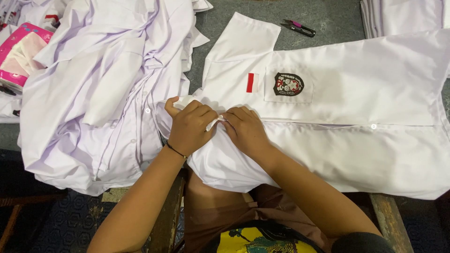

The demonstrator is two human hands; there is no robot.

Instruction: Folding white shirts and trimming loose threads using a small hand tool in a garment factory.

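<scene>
Shirt [356,93] on table: white woven cloth, smooth, faint sheen — light creasing at the placket. Chest pocket carries an embroidered badge [288,85], dark thread, matt, beside a small red-and-white cloth patch [252,82]. Buttons [373,126] look like glossy white plastic. Pile of shirts [103,89] at left: same white cloth, rumpled, soft folds. Table cover [328,18]: grey, felt-like, rough, with loose thread lint. Thread snips [298,27]: dark metal blades, matt, with purple plastic grip. Pink packet [21,54]: glossy plastic film. Table edge [386,218]: bare worn wood, dull. Wrist band [176,150] — thin black cord.
</scene>
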